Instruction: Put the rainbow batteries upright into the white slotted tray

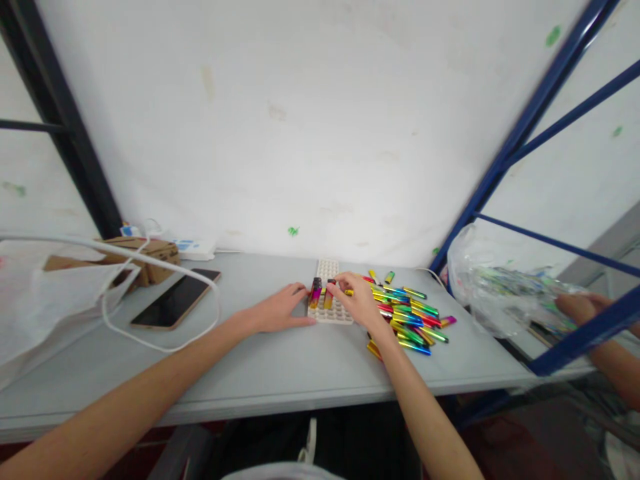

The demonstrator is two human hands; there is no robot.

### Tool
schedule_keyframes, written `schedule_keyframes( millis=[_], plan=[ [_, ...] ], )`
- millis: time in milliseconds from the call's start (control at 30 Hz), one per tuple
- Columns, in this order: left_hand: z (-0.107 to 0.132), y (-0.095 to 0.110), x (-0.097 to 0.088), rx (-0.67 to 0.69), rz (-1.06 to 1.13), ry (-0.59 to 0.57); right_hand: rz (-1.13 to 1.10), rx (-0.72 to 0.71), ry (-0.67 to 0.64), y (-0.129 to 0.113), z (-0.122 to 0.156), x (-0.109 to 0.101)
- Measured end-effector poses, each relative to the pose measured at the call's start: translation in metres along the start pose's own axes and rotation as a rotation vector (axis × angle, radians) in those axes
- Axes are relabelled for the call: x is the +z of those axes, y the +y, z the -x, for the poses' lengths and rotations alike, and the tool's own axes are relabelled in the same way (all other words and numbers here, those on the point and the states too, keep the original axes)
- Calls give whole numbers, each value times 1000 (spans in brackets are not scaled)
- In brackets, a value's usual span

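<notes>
A white tray (329, 268) with rows of small holes lies on the table in front of me. Several purple-and-yellow lighters (315, 293) with dark tops stand upright at its left side. Another lighter (329, 297), also yellow and purple, is upright over the tray, pinched by the fingers of my right hand (359, 300). My left hand (283, 309) rests at the tray's left edge, thumb and fingers stretched apart and holding nothing. To the right of the tray, a loose heap of shiny lighters (407, 320) in yellow, green, blue and red lies partly behind my right forearm.
A phone (176, 300) and a looped white cable (218, 313) lie left, near a cardboard box (157, 257) and a white bag (30, 300). Blue frame posts (505, 157) rise at right beside a clear plastic bag (470, 287). Another person's hand (575, 308) is beyond them.
</notes>
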State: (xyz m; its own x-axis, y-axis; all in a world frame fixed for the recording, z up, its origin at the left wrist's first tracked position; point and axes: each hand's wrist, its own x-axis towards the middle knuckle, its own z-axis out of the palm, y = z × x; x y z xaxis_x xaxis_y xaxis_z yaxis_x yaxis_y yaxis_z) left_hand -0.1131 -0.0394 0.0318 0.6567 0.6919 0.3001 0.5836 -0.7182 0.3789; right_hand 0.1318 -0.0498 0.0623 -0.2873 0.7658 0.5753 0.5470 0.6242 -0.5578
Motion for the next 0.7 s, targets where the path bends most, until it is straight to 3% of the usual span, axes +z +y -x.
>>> schedule_keyframes(
  millis=[267, 600, 700],
  plan=[
    [0, 0, 0, -2, -21, -10, -115, -40, -199, -7, 3, 5],
    [0, -1, 1, 0, -7, -14, -170, 10, -215, -13, 5, 5],
    [0, -1, 1, 2, -8, -14, -196, 8, -274, -11, 5, 5]
  ],
)
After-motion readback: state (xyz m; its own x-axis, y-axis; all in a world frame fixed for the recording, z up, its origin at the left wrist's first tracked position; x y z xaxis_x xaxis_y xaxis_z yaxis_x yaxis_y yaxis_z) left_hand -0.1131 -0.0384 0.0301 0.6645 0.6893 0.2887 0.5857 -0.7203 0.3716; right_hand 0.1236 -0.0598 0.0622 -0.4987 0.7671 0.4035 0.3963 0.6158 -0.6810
